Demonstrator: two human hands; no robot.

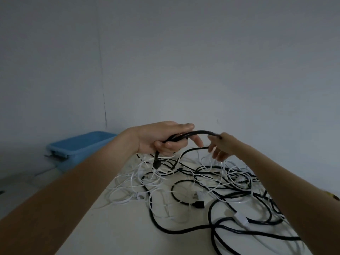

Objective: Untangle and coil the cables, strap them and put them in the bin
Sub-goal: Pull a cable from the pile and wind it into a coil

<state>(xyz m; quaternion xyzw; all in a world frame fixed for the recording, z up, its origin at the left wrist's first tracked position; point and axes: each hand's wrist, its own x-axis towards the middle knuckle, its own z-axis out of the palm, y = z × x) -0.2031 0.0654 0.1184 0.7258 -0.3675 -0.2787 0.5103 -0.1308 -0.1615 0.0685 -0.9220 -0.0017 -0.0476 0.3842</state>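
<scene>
Arching between both hands [163, 139] [221, 149], a black cable [200, 133] hangs above the tangle [211, 181].

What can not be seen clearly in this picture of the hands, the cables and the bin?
- Inside of the blue plastic bin, head view: its near wall hides what it holds.
- Right hand: turned away, so its hold on the thick black cable is unclear.
- Left hand: its fingers cover how many loops it holds.
- Tangle of thin white cables: too thin and crossed to count.
- Cables at bottom right: cut off by the frame edge.
</scene>
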